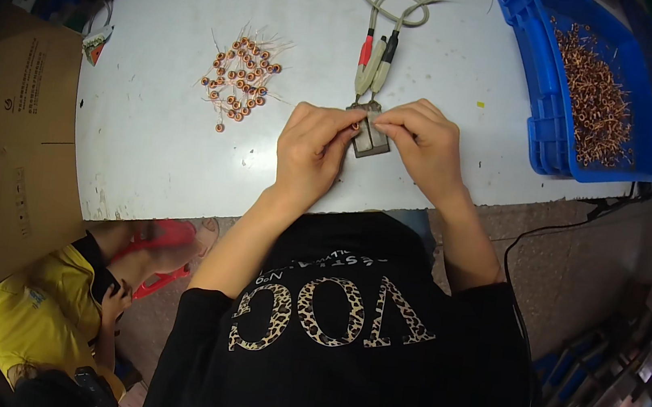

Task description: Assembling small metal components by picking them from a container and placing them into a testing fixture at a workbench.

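Note:
In the middle of the white table lies a small test block (370,154), dark-rimmed with pale metal plates on top. My left hand (308,148) is closed in a pinch at the block's left side, with a small copper-wire coil (356,126) at its fingertips. From the right, my right hand (429,141) pinches over the plates; whatever is between its fingertips is too small to make out. Two clip leads, one with a red sleeve (366,52) and one with a black sleeve (391,47), are attached at the block's far edge.
Several wound coils (240,75) lie in a loose group left of the block. A blue bin (543,124) full of copper coils (591,98) stands at the right. Cardboard (20,142) borders the table's left side. A person in a yellow shirt (43,323) sits at lower left.

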Demonstrator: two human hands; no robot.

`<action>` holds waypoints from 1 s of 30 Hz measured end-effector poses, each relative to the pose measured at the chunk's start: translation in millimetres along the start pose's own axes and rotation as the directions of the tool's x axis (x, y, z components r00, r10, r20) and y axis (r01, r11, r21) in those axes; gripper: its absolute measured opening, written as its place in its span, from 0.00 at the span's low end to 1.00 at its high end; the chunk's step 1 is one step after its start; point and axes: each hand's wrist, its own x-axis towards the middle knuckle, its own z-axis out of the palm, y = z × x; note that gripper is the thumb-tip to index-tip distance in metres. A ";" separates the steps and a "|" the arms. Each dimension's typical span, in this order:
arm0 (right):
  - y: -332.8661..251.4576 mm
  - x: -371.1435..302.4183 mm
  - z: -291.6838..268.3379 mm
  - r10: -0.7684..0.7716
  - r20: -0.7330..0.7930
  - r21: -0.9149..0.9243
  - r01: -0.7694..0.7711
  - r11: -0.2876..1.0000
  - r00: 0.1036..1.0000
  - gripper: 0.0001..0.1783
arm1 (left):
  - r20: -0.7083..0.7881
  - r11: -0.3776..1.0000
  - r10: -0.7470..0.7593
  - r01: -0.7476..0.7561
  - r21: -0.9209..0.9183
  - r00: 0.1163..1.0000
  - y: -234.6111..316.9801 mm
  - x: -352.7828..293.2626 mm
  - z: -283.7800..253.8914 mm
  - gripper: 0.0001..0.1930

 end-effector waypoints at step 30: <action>28.3 18.1 -138.2 0.344 -0.565 0.698 0.213 0.684 0.750 0.15 | -0.286 0.913 -0.192 0.277 0.299 0.939 -49.8 -37.4 -98.0 0.10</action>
